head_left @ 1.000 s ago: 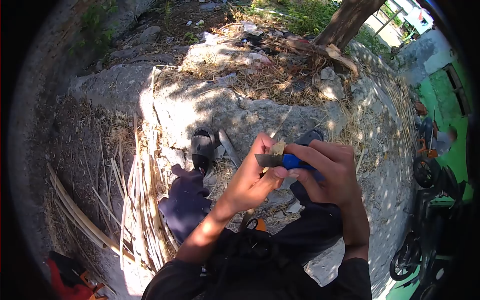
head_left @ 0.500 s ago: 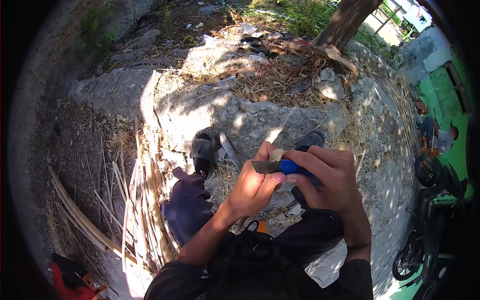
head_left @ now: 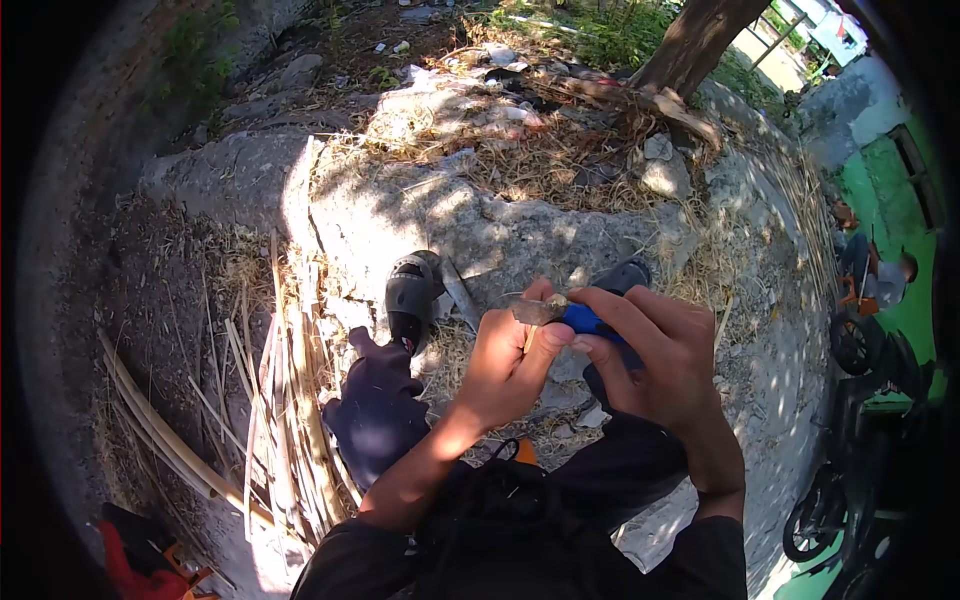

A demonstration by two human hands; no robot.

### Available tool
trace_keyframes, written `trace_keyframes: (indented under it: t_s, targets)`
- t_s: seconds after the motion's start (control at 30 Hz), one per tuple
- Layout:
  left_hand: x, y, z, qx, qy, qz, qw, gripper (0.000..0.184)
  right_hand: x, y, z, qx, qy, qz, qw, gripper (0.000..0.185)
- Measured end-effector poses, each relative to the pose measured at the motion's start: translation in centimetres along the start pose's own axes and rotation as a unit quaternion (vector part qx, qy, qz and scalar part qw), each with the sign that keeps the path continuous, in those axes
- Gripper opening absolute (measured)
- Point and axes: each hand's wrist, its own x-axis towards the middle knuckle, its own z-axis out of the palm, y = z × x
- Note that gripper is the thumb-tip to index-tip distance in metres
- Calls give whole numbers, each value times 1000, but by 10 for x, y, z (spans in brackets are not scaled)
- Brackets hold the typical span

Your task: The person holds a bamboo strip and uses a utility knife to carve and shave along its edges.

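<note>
My right hand (head_left: 660, 350) is wrapped round the blue handle of a knife (head_left: 583, 320). Its short, wide grey blade points left, across the fingers of my left hand (head_left: 500, 365). That left hand is closed on a thin pale stick, perhaps bamboo (head_left: 529, 338), which passes under the blade; most of it is hidden by the fingers. The blade seems to rest against the stick near its pale top end. Both thumbs meet close to the base of the blade.
Long pale bamboo strips (head_left: 285, 430) lie to my left. Below the hands are my dark shoes (head_left: 411, 290) on rough stone ground (head_left: 540, 240). A tree trunk (head_left: 700, 45) stands ahead. At far right are another person (head_left: 888, 277) and a motorbike (head_left: 860, 400); a red and black item (head_left: 140, 560) lies lower left.
The blade has tilted and shifted slightly to the right on the stick. A pale strip now shows below the blade. Both hands keep their holds.
</note>
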Motion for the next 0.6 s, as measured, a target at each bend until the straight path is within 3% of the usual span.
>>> trace_keyframes:
  t_s: [0.27,0.43,0.6]
  targets:
    - [-2,8,1,52,6,-22,998,34,-1,-3,1,6,-4,13,1000,35]
    - [2,7,-1,7,1,38,999,40,0,-1,-1,45,-15,11,999,34]
    - [2,12,2,8,-15,9,1000,43,-2,3,-3,66,-41,19,997,35]
